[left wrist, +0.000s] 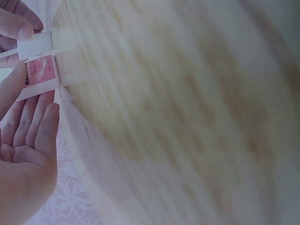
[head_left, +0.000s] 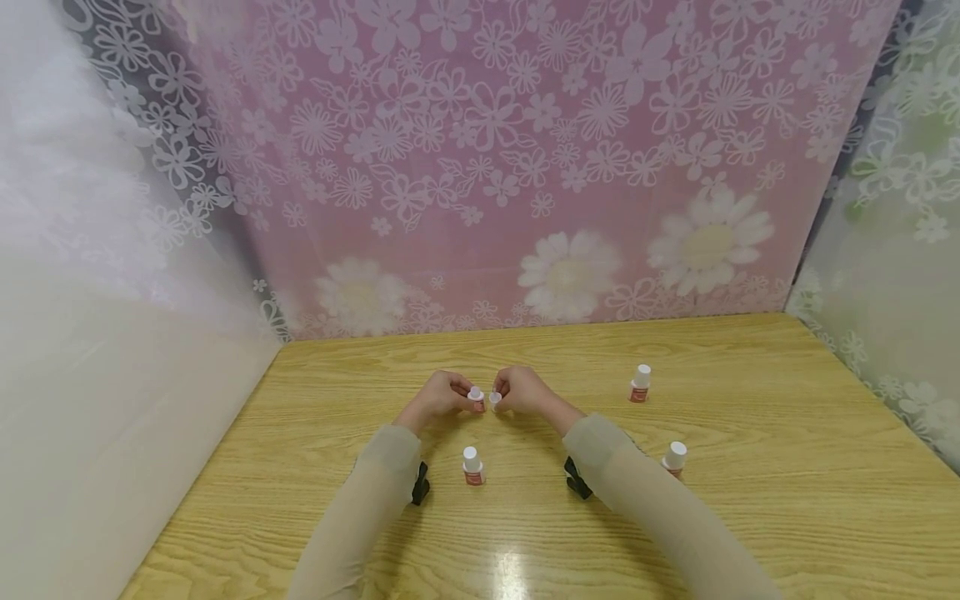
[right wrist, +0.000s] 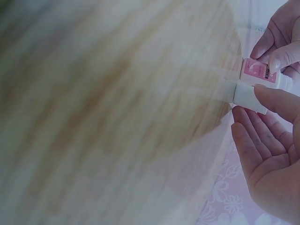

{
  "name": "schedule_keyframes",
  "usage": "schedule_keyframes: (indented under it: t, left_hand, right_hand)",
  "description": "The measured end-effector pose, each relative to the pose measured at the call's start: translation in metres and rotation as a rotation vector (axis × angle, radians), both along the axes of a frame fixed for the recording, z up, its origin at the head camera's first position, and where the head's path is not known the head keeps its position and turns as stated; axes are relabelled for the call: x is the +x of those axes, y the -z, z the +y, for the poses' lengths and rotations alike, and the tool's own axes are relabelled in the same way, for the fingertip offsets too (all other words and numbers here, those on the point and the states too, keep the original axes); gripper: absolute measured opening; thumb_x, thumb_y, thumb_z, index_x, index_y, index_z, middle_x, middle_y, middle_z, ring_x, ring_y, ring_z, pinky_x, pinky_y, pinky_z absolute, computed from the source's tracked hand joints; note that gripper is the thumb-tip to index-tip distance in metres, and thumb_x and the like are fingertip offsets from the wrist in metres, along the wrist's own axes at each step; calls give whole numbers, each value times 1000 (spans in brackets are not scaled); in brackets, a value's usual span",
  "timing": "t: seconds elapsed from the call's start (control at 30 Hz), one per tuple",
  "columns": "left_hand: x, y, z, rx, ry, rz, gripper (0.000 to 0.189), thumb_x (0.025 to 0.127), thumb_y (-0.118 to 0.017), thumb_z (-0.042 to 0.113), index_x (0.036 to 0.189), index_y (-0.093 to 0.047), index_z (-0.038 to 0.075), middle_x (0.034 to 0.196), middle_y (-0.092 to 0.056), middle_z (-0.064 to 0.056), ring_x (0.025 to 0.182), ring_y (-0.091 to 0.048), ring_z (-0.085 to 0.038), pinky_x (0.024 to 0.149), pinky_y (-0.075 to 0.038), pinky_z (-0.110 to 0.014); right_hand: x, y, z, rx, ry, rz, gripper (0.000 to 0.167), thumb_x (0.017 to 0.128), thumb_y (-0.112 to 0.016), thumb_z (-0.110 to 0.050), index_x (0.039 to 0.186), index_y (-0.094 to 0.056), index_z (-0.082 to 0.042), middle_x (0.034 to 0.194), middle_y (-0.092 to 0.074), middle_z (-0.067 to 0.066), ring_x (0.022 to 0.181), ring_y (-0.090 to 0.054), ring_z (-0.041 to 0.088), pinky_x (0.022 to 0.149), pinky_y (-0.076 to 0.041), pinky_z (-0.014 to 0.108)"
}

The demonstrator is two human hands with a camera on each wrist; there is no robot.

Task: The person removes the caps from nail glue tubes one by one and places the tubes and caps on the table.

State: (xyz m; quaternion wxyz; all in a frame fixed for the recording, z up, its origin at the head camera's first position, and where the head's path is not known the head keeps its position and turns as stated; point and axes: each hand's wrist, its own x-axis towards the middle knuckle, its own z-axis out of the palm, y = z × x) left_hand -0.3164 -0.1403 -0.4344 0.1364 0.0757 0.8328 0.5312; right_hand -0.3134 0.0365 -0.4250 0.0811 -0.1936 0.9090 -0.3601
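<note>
My left hand point(head_left: 441, 395) grips a small white bottle point(head_left: 477, 404) with a pink label, its thumb on the label side point(left wrist: 41, 71). The bottle is uncapped, and its narrow neck shows at the top. Right beside it, my right hand point(head_left: 522, 390) pinches a white cap point(head_left: 495, 401) between thumb and fingers. In the right wrist view the cap point(right wrist: 248, 97) sits side by side with the bottle point(right wrist: 260, 70), both at the tabletop. Whether the two touch, I cannot tell.
A capped bottle point(head_left: 472, 467) stands nearer me, between my forearms. Two more capped bottles stand to the right, one farther back point(head_left: 640, 385), the other point(head_left: 676, 457) partly behind my right sleeve point(head_left: 652, 492). Flowered curtains point(head_left: 480, 167) enclose the wooden table point(head_left: 322, 417).
</note>
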Motion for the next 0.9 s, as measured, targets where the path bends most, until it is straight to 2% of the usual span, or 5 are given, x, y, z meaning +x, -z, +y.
schedule_keyframes:
  t: [0.27, 0.43, 0.5, 0.67, 0.9]
  left_hand:
    - [1, -2, -2, 32, 30, -23, 20, 71, -69, -7, 89, -61, -8, 82, -65, -18, 72, -61, -15, 67, -46, -27]
    - [16, -22, 1, 14, 53, -11, 20, 73, -66, -8, 92, -59, -12, 86, -63, -23, 75, -61, -19, 70, -46, -28]
    - [15, -20, 2, 6, 43, -4, 20, 73, -67, -7, 91, -60, -10, 84, -64, -20, 75, -61, -18, 70, -46, -28]
    - [1, 2, -3, 23, 39, -6, 22, 71, -70, -4, 91, -61, -6, 80, -65, -13, 75, -62, -17, 69, -46, -28]
    - [5, -2, -7, 14, 84, 7, 31, 70, -74, 4, 97, -60, -4, 85, -65, -10, 79, -61, -19, 75, -45, -31]
  right_hand:
    - [0, -1, 1, -10, -3, 1, 17, 68, -73, -1, 80, -60, -1, 72, -58, 3, 67, -52, 15, 61, -44, 27]
    - [0, -1, 1, -9, -2, -5, 18, 68, -74, -2, 81, -60, -1, 74, -58, 3, 68, -53, 15, 62, -44, 27]
    - [0, -1, 2, -12, -5, -10, 19, 69, -74, -2, 83, -61, -1, 75, -59, 3, 70, -54, 15, 63, -45, 28]
    - [-1, -3, 5, -17, -8, -23, 23, 70, -74, -6, 88, -61, -1, 79, -59, 3, 74, -55, 16, 67, -45, 29]
    - [1, -6, 10, -24, -21, -9, 32, 72, -74, -12, 97, -59, 0, 89, -59, 5, 85, -56, 20, 74, -45, 31]
